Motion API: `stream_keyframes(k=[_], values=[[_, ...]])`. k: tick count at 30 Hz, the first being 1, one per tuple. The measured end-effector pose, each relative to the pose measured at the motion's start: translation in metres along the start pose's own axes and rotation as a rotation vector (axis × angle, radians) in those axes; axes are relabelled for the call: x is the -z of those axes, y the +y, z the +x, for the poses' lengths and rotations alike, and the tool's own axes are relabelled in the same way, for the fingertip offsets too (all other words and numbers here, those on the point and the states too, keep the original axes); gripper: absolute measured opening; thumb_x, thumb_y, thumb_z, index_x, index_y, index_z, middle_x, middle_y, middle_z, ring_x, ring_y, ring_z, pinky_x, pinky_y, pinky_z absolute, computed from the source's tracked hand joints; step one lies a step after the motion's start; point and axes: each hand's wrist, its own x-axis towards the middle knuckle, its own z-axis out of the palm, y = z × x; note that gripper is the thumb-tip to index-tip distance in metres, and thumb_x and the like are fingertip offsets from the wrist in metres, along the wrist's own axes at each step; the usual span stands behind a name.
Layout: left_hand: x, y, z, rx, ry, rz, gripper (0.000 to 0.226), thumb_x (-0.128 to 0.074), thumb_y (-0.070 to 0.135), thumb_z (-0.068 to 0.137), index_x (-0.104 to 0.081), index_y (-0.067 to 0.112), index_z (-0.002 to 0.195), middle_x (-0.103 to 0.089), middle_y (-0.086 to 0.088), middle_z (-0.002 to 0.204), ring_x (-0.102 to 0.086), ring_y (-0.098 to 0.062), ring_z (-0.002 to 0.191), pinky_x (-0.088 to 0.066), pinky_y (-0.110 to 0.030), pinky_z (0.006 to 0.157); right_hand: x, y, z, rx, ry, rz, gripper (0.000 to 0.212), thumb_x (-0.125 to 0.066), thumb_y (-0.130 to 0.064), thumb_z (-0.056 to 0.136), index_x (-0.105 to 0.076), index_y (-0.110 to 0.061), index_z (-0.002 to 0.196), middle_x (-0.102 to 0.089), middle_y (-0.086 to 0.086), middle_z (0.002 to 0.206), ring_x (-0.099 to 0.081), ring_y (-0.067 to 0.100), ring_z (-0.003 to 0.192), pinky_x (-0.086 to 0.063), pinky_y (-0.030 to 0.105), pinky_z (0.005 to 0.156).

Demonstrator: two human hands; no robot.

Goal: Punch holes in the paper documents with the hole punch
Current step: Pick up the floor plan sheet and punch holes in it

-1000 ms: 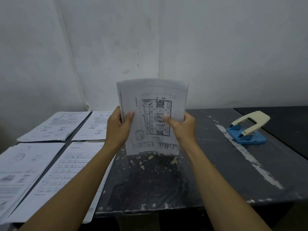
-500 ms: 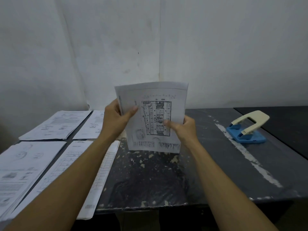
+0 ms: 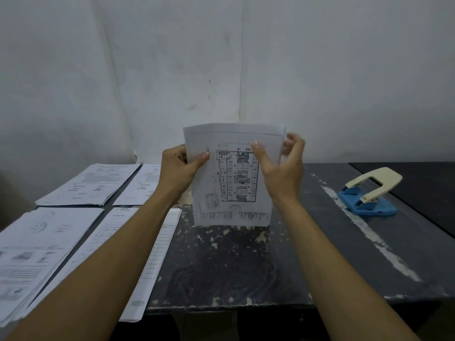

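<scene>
A thin white sheaf of printed paper documents with a floor-plan drawing (image 3: 231, 173) stands upright on its bottom edge on the worn dark-grey table (image 3: 221, 267), at about 12 o'clock from the viewer. The left hand (image 3: 177, 168) pinches the sheaf's left edge, thumb on the front face and fingers behind. The right hand (image 3: 280, 166) is looser: its thumb lies on the front near the top, while the curled fingers sit at the right edge; whether they press the back I cannot tell.

The cream-and-blue plastic hole punch (image 3: 369, 193) sits well apart at 2 o'clock, untouched, so squaring the sheets looks like the step in hand.

Risks, as I judge them:
1. With only 1 firm pinch, the sheets could fan or slide out of line, giving staggered holes.
2. The top edge already looks uneven; punching without tapping it flush would set holes at different depths.
3. The table's flaking surface may catch the bottom edge and crumple it.
4. The 4 white printed paper stacks (image 3: 88, 183) at 9 to 10 o'clock lie close to the left forearm, which could drag them.
</scene>
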Motion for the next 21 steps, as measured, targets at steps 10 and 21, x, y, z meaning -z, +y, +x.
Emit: stream_keyframes(k=[10,21], values=[[0.001,-0.001,0.001,-0.019,-0.019,0.07,0.027,-0.074,0.028,0.085,-0.069,0.016,0.109,-0.072,0.011,0.099,-0.072,-0.004,0.083,-0.058,-0.018,0.068,-0.024,-0.039,0.011,0.667,-0.156,-0.754,0.063,-0.052,-0.038,0.087,-0.046,-0.005,0.14,-0.048,0.012,0.147,-0.035,0.026,0.143,-0.004,0.052,0.123],[0.0,-0.005,-0.001,0.006,-0.033,0.022,0.024,-0.074,0.024,0.086,-0.071,0.014,0.107,-0.074,0.007,0.1,-0.073,-0.007,0.085,-0.057,-0.019,0.068,-0.006,-0.027,0.02,0.475,0.0,-0.447,0.073,-0.061,-0.015,0.08,-0.033,-0.012,0.147,-0.033,0.005,0.157,-0.026,0.019,0.148,-0.009,0.047,0.125]])
